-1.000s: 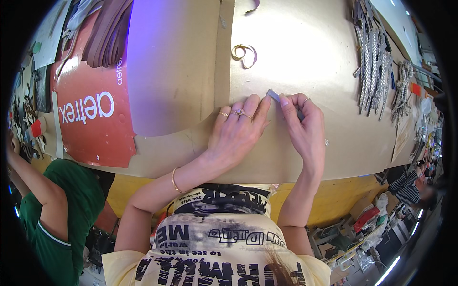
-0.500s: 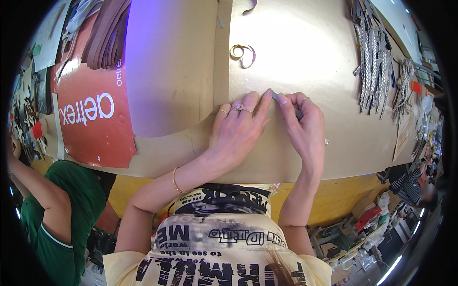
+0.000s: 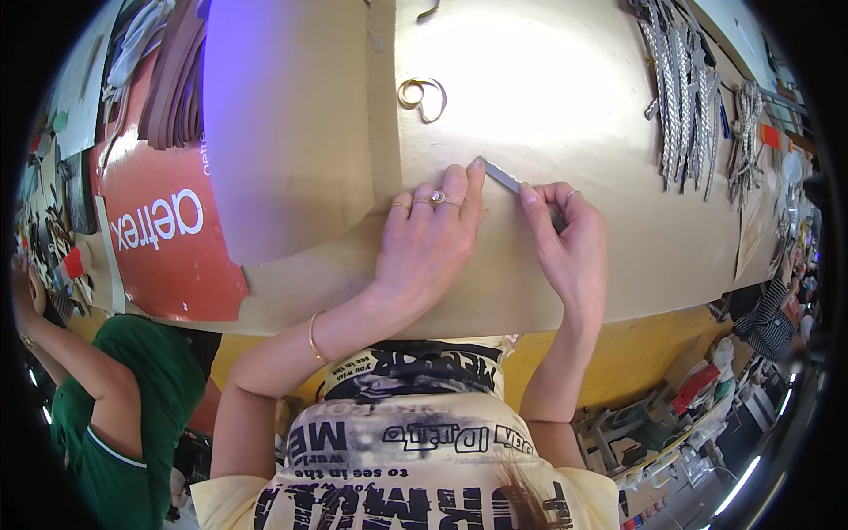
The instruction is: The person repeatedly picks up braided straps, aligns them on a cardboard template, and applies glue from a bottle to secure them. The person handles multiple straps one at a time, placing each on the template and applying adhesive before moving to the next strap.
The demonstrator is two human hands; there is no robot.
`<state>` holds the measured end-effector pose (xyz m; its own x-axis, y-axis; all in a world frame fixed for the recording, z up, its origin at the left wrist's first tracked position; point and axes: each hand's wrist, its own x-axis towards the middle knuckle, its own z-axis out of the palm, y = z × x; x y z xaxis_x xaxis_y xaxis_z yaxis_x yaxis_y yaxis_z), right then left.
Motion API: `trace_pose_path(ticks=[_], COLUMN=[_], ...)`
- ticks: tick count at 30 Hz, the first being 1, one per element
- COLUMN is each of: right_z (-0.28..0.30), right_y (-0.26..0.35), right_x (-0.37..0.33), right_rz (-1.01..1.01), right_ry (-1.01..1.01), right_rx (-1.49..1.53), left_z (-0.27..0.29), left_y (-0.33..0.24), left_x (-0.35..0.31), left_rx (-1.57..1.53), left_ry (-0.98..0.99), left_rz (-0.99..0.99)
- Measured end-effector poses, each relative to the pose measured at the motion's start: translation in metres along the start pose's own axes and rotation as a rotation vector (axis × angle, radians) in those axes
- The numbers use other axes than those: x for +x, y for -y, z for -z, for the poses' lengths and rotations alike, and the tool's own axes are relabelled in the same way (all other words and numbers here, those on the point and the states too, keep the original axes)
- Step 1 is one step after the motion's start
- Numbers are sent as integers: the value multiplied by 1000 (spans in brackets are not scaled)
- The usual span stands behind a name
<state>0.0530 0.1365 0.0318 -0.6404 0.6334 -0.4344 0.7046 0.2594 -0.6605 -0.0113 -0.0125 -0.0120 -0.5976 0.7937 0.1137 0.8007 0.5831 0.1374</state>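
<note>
A narrow grey strip runs between my hands, just above the brown-covered table or on it; which, I cannot tell. My right hand pinches its right part between thumb and fingers, and the rest of the strip disappears into the palm. The fingertips of my left hand are close together at the strip's far left end, with the index finger against it. My left thumb is hidden under the hand. Beyond my fingers lies a curled gold-tan strip.
Braided silver straps hang in a bundle at the far right. A curved tan sheet, a red printed board and brown strips lie to the left. A person in green sits at the lower left.
My hands have moved apart, so a longer piece of the grey strip shows between them. The table and its things have shifted slightly left in view.
</note>
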Motion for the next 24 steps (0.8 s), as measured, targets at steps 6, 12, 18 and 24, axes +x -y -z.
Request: trace_pose_path(ticks=[6,12,18,24], right_z=[-1,-3,-7,-8], right_y=[0,-5,-7,-7], right_x=[2,4,4,4], right_rz=[-10,25,52,68], right_ry=[-20,-34,-53,-57], right_rx=[-9,-62,-105,-130], left_z=[0,3,3,9], left_y=[-1,0,0,0], left_x=[1,1,2,2], left_rx=[32,47,-7,-66], left_ry=[-7,9,6,-64], left_rz=[-10,-18,-13,-29])
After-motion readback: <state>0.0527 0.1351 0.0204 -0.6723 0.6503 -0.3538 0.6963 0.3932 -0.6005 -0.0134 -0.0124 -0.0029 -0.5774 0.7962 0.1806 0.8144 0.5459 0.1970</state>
